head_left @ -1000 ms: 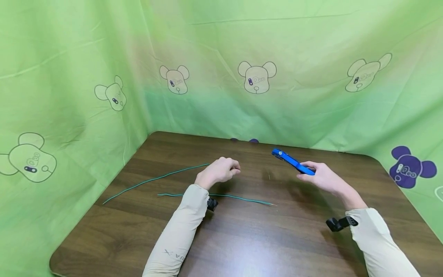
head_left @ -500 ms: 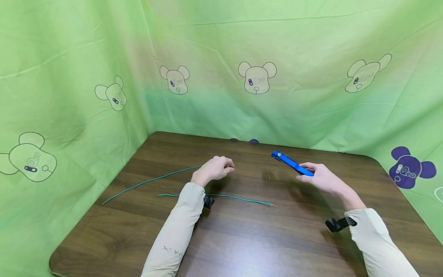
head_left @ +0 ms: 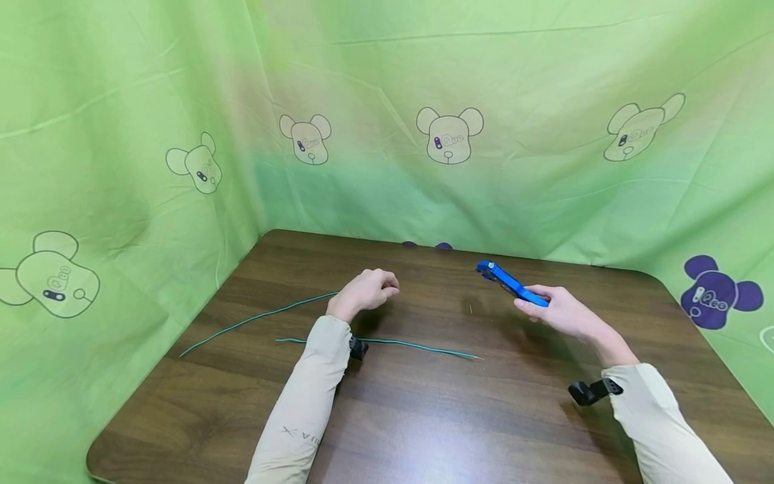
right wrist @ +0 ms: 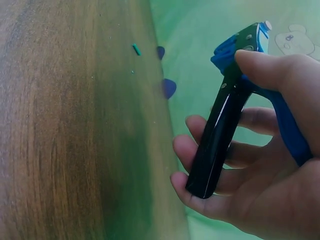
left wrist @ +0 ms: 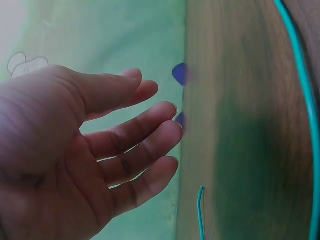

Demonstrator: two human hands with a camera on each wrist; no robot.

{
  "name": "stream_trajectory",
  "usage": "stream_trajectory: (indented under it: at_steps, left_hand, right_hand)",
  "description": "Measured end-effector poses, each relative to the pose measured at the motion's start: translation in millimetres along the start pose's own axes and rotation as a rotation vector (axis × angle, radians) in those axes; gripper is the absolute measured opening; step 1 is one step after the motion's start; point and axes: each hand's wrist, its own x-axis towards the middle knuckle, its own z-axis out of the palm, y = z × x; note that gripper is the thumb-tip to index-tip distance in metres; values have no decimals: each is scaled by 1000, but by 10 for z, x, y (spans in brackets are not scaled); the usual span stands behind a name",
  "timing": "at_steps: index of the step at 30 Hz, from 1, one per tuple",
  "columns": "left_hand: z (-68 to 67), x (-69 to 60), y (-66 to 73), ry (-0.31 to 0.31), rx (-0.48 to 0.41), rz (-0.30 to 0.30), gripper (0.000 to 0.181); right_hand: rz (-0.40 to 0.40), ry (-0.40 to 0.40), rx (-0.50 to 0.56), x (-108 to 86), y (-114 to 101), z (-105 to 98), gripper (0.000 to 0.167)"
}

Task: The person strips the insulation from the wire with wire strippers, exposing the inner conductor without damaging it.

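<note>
My right hand (head_left: 567,312) holds a blue and black wire stripper (head_left: 506,279) above the right part of the table. In the right wrist view, the fingertips curl round its black handle (right wrist: 216,140), while the blue handle (right wrist: 291,131) lies against the palm and the thumb is near its head. The left hand (head_left: 364,294) hovers over the table with loosely bent fingers and nothing visible in them. A teal-green wire (head_left: 263,314) runs in a curve behind that hand, its far end hidden. Another teal-green wire (head_left: 417,346) passes under the left wrist; its right end looks bare.
On the brown wooden table (head_left: 423,417) lies a short green scrap (right wrist: 136,49), with tiny specks around it. A green cloth (head_left: 375,81) with bear-head prints hangs behind the table and along its sides. Both wrists carry small black cameras (head_left: 585,393).
The left hand has shifted left and slightly away from the right hand. My right hand stays almost in place, with the wire stripper turned slightly in it. Both wires lie still.
</note>
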Motion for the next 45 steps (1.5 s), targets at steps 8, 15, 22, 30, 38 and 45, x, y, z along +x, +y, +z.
stream_trajectory:
  at_steps: [8,15,22,30,38,45]
  left_hand:
    - [-41,-17,-69,3,0,-44,19]
    - [-60,-28,-169,24,-20,-88,20]
    - [-78,-48,-258,51,-23,-117,19]
    - [-133,-98,-346,73,-40,-183,25]
    - [-158,-132,-463,80,-72,-255,29]
    - [-133,-139,-548,76,-44,-289,30]
  right_hand:
    - [10,3,7,-17,-7,-13,63]
    - [9,-6,8,-15,-12,-15,63]
    - [8,-11,17,-24,-10,-8,63]
    - [16,-12,26,-29,-13,-11,62]
    - [23,-16,21,-32,-9,-9,62]
    - [13,-14,23,-32,-28,-8,58]
